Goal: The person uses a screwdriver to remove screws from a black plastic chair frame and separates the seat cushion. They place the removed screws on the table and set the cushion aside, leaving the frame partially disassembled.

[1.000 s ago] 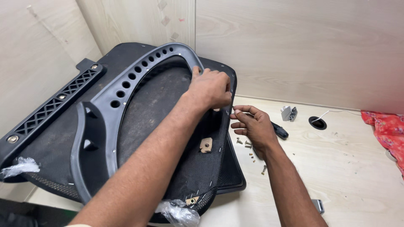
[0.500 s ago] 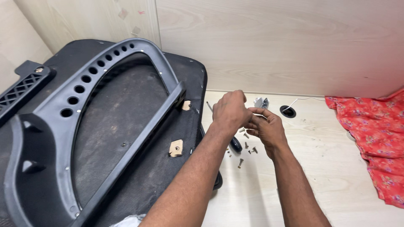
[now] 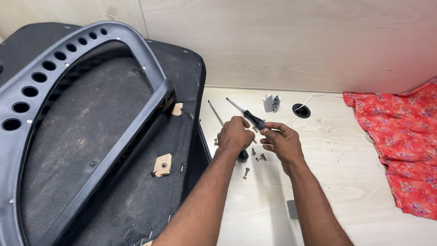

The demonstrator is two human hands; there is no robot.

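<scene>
Frame: black plastic chair frame with a row of round holes, lying on a black mesh seat back at far left; one frame, one mesh panel.
Patches: two small tan cardboard patches on the mesh, one by the frame's corner, one lower down.
Left hand: left hand, fingers curled in and nearly closed, thumb and fingertips pinched toward the other hand; whether a screw sits in the pinch I cannot tell.
Left arm: forearm rises from the bottom edge, slanting up and to the right; the hand hovers just above the table.
Screwdrivers: two. One with a thin bare shaft runs under the left hand, its dark butt end showing below the knuckles. The other, black-handled, lies just beyond both hands.
Screws: loose screws on the table below and between the hands, about five visible, one apart and nearer the wearer.
Right hand: right hand, fingers half bent and loosely spread, fingertips pointing left and nearly meeting the left hand; grip narrow, contents hidden.
Right arm: forearm comes up from the bottom edge, leaning slightly left.
Bracket: one small grey metal bracket near the wall.
Hole: one round cable hole with a white cable, beside the bracket.
Cloth: one red flowered cloth at far right.
</scene>
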